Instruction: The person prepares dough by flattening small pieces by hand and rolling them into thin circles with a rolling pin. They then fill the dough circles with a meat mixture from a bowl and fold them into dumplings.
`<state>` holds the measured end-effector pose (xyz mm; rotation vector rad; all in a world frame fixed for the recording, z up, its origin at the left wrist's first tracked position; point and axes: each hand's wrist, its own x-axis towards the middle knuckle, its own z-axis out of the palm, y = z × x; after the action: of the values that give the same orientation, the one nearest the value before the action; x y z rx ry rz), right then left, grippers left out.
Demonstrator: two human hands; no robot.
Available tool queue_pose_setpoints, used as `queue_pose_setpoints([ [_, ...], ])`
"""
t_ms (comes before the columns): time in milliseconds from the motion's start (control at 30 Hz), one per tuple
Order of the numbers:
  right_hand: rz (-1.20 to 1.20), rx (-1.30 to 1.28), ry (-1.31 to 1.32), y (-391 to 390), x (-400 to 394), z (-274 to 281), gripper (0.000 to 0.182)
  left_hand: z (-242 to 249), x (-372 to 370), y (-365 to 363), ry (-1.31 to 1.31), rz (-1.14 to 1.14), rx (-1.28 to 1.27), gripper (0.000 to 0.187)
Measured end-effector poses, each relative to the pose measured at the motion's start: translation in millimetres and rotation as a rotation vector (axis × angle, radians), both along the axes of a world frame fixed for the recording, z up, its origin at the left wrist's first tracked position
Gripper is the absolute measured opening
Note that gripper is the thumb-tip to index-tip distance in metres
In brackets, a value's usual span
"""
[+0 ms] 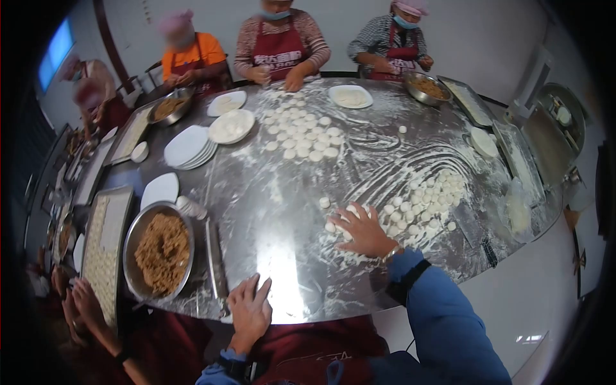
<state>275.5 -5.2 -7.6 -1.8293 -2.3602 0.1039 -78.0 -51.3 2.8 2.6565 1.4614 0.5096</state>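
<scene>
My right hand (pixel 361 231) lies with fingers spread over a few small dough pieces on the floured steel table (pixel 240 192). Some of those pieces show past its fingertips, and its palm side is hidden. Just right of it is a loose heap of floured dough pieces (pixel 423 204). A single dough piece (pixel 325 202) sits beyond the fingers. My left hand (pixel 251 309) rests at the near table edge, fingers stretched out, holding nothing. Close to its left lies a long narrow metal bar (pixel 214 260), and past that stands a steel bowl of brown filling (pixel 162 250).
A tray of small dumplings (pixel 102 250) is at left, beside a co-worker's hands (pixel 86 305). Stacked white plates (pixel 187 147) and a spread of dough rounds (pixel 305 133) lie farther back. A flat scraper (pixel 470 224) rests at right. Several people in aprons work around the table.
</scene>
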Motion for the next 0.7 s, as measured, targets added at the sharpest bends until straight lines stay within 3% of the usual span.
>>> queue_pose_setpoints([
  [67,-0.017,0.070,0.004,-19.7,-38.3,3.8,0.062,0.5,1.2,3.4,-0.065,-0.024,-0.016,0.048],
  [200,-0.082,0.171,-0.024,-61.2,-86.9,0.8,0.061,6.9,17.6,22.8,-0.303,-0.114,-0.165,0.048],
  [300,-0.090,0.121,0.070,-80.4,-86.1,0.5,0.057,16.1,42.8,37.7,-0.471,-0.305,-0.326,0.048],
  [400,-0.138,0.131,0.105,-86.5,-70.9,2.4,0.053,3.2,72.5,41.2,-0.459,-0.397,-0.327,0.042],
  [567,-0.286,0.172,0.068,-89.0,-68.3,18.2,0.045,-9.8,85.3,39.3,-0.504,-0.352,-0.369,0.025],
  [700,-0.118,0.242,0.076,-88.7,-81.6,14.8,0.045,12.2,57.6,34.4,-0.346,-0.279,-0.309,0.021],
])
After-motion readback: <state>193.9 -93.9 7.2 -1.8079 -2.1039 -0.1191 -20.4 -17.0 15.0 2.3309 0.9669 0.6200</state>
